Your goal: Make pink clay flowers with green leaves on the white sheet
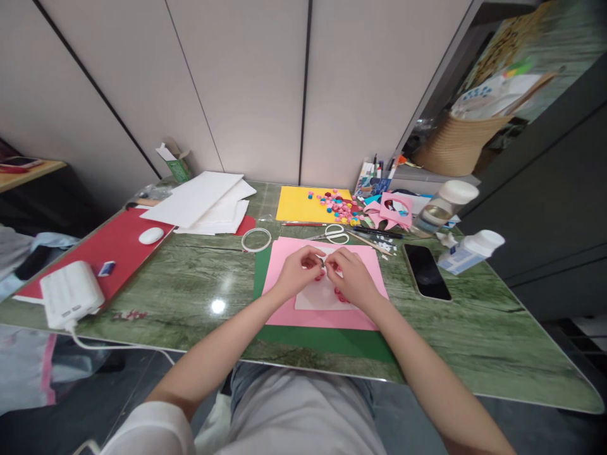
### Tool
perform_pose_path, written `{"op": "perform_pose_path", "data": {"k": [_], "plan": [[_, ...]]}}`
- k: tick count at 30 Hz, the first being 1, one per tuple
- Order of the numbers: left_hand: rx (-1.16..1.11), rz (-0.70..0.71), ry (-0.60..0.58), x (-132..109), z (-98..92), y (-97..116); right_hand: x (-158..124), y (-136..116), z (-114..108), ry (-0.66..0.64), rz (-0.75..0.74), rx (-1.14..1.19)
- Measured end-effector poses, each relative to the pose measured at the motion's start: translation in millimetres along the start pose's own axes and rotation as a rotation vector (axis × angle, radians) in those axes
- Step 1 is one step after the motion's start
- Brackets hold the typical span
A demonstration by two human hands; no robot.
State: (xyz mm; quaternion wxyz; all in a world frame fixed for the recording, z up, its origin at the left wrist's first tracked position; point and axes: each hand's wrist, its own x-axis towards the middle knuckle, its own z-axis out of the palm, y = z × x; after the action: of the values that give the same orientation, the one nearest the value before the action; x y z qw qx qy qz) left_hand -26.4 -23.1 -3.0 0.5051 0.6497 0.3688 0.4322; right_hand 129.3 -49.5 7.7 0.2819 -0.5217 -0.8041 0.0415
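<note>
My left hand [298, 273] and my right hand [351, 278] meet over a pink paper sheet [284, 253] that lies on a green sheet [332, 341]. Both hands have their fingers pinched together around a tiny piece between them [323, 260], too small to name. A pale pink card [318, 297] with small red paper bits [339, 294] lies under the hands. White scissors [336, 234] and a roll of tape [256, 239] lie just beyond the pink sheet.
A yellow sheet [296, 203] with several small coloured paper coils [337, 205] is at the back. A black phone [425, 272] and two bottles [467, 251] are to the right. White papers [203, 199], a red mat [114, 243], a mouse [151, 236] and a white power bank [71, 294] are to the left.
</note>
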Motion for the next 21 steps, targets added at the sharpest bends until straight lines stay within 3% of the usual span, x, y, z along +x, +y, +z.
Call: {"op": "perform_pose_path", "data": {"k": [14, 17, 21], "plan": [[-0.217, -0.186, 0.007, 6, -4.8, -2, 3, 12, -10, 0.079, 0.059, 0.091], [-0.272, -0.194, 0.002, 6, -5.7, -4, 5, 31, -19, 0.166, 0.082, 0.118], [-0.382, -0.237, -0.013, 6, -5.6, -5, 3, 83, -27, 0.258, 0.229, -0.016]]}}
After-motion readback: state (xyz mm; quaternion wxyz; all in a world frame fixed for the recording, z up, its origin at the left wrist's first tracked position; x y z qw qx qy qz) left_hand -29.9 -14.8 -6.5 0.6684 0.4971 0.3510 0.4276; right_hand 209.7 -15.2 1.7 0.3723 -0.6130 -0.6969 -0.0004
